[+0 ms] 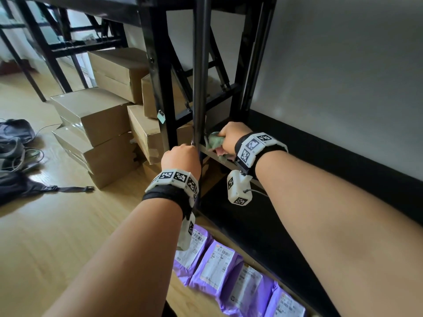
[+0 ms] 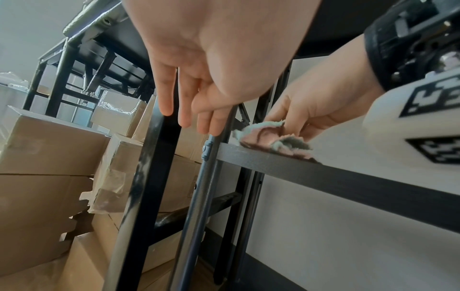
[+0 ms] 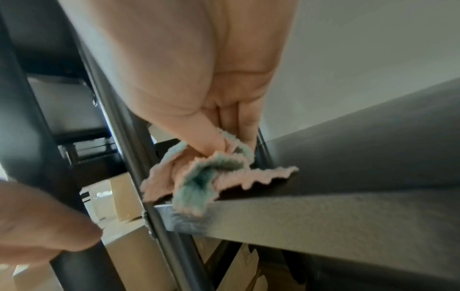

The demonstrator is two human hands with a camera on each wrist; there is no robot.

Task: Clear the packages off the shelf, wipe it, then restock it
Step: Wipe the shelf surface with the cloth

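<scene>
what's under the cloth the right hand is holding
The cloth lies on the shelf board at its left front corner, gripped by the right hand. The board surface directly beneath it is covered.

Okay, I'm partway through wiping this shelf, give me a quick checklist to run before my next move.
1. Cloth gripped by right hand: ok.
2. Cloth touching the shelf at its left corner: ok.
3. Purple packages off the shelf, on the floor: ok.
4. Left hand by the upright post, fingers relaxed: ok.
5. Rest of shelf wiped: cannot tell.
</scene>
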